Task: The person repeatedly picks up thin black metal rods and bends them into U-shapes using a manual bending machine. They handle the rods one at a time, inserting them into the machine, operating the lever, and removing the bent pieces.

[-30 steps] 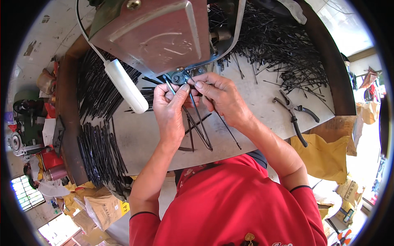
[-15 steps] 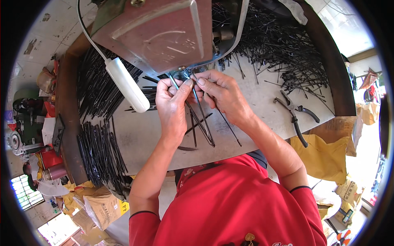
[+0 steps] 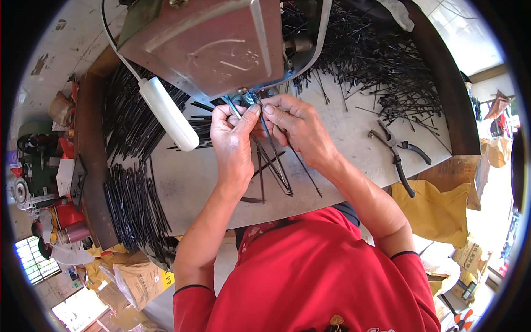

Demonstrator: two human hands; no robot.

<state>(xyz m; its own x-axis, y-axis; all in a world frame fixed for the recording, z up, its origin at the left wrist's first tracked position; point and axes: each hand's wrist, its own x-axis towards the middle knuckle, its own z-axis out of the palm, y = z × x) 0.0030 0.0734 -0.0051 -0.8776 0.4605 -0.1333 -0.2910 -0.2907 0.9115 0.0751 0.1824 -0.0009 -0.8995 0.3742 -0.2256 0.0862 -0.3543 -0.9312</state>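
Observation:
Close under the front of a reddish-brown machine housing (image 3: 215,50), both my hands work side by side. My left hand (image 3: 235,135) is closed, thumb against fingers, on a long dark bent rod (image 3: 275,160) whose two legs meet in a narrow bend toward me. A thin black rod (image 3: 306,167) slants down from my right hand (image 3: 298,124), which pinches it with fingers curled. The upper ends of both rods reach a small bright metal part (image 3: 250,98) of the machine; their exact contact there is hidden by my fingertips.
A white tube lamp (image 3: 168,113) hangs left of my hands. Black rods (image 3: 135,205) lie bundled at left; a tangled heap of thin rods (image 3: 387,72) fills the far right. Black-handled pliers (image 3: 395,152) rest on the grey tabletop (image 3: 343,144), bordered by a raised brown edge (image 3: 459,110).
The thin rod's lower end has swung slightly left and the bent rod's bend slightly right. My hands keep nearly the same place and hold.

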